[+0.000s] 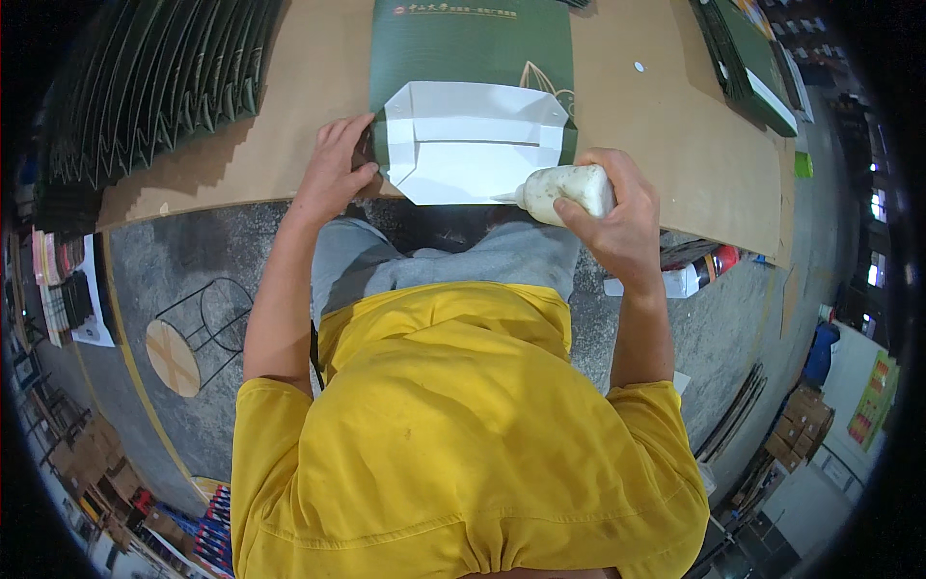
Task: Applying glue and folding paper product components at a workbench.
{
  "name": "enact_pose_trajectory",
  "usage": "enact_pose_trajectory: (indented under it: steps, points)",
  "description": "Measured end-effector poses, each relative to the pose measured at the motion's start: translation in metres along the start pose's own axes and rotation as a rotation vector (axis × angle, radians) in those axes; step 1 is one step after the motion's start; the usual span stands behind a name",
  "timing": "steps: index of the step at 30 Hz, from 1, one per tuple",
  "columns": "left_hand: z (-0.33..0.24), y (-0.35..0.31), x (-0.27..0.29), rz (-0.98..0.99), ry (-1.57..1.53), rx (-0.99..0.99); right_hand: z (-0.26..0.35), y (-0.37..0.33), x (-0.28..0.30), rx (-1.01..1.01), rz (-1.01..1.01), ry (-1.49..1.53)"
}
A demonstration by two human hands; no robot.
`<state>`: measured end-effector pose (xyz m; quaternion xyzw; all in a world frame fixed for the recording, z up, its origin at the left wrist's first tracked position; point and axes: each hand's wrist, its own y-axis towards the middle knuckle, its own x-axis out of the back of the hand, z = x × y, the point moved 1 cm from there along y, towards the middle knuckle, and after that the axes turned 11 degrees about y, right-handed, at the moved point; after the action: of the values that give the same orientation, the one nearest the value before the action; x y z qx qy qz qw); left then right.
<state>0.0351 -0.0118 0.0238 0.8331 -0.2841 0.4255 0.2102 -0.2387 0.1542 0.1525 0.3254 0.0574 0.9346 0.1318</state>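
A dark green paper bag point(473, 48) lies flat on the table, its base end toward me. The base is folded out, and its white inner flaps point(473, 169) face up. My right hand point(617, 207) is closed round a white squeeze bottle point(569, 191), tilted so its narrow nozzle points left at the near flap. Whether any liquid comes out is too small to see. At the bag's left edge is my left hand point(338, 164), thumb and forefinger holding the side of the bag near the base corner.
Many folded dark green bags point(164, 87) stand packed together at the table's left. More green bags point(748, 68) are stacked at the far right. A small white dot point(639, 67) lies on the brown tabletop point(675, 125). A round-topped stool point(174, 357) lies on the floor at left.
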Motion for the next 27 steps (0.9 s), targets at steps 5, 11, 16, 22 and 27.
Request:
enact_pose_trajectory:
  steps: [5, 11, 16, 22, 27]
  points:
    - [-0.004, 0.001, 0.002, 0.016, -0.01, 0.016, -0.008, -0.007, 0.015, -0.045, -0.061, -0.029]
    - [-0.001, 0.001, 0.002, 0.03, -0.031, 0.022, -0.018, -0.014, 0.029, -0.086, -0.098, -0.078]
    - [-0.001, 0.0, 0.001, 0.041, -0.035, 0.031, -0.023, -0.02, 0.037, -0.13, -0.142, -0.084]
    - [-0.002, 0.0, 0.001, 0.039, 0.004, 0.038, -0.027, -0.024, 0.046, -0.164, -0.308, -0.11]
    - [-0.004, 0.001, 0.002, 0.033, 0.025, 0.032, -0.034, -0.021, 0.041, -0.112, -0.314, -0.178]
